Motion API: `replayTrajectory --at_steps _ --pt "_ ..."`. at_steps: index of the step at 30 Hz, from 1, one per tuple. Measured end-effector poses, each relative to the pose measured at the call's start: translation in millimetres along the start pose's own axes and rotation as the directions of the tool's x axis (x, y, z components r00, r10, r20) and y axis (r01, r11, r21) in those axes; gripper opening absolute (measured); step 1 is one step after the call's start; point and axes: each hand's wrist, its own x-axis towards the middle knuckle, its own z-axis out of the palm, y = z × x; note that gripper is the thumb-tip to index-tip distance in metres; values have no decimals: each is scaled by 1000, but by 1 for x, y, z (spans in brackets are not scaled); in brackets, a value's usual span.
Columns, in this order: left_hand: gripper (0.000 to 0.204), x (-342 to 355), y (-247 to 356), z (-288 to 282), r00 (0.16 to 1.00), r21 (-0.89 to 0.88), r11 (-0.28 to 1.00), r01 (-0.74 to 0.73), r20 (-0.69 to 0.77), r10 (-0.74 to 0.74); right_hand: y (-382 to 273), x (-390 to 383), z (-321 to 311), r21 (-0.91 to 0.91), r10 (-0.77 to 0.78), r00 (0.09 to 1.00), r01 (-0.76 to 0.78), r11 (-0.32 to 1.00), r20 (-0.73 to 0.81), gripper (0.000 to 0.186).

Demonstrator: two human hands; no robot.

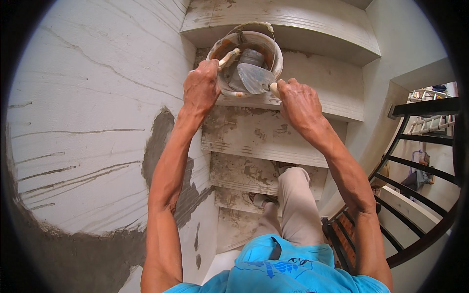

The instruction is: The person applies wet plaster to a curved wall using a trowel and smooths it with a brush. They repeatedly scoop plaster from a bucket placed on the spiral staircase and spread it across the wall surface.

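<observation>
Metal leaf-shaped trowel (255, 79) tight in right grip (301, 101), pale handle (227, 59) in left grip (202, 87), over round stained bucket (279, 58).

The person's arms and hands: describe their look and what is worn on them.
The left hand and right hand are bare: no gloves, watch or wristband show. Both arms are uncovered up to the short sleeves of a bright blue shirt.

Pale staircase steps (244, 128), stained brown; white left wall (97, 107), streaked with dark drips (46, 172) and patched grey; black-barred railing (422, 169), right.
</observation>
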Motion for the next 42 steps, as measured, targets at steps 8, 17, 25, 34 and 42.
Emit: replayTrajectory --at_steps 8,17,25,34,42 --pt "25 -29 22 -3 990 -6 999 -51 131 51 1 10 -2 98 -11 1000 12 995 -17 10" --pt "17 -15 -27 31 989 143 989 33 138 -53 -3 -5 2 158 44 999 -44 986 4 11" --pt "32 -26 14 -14 999 -178 983 -53 -16 51 5 2 3 159 42 999 -38 986 -23 11" --pt "40 -44 41 -24 987 -83 990 -117 99 125 4 14 8 223 56 998 -46 974 -42 13" --pt "19 -29 24 -3 986 52 992 -117 128 110 -8 12 11 215 17 1000 -13 977 -17 12"
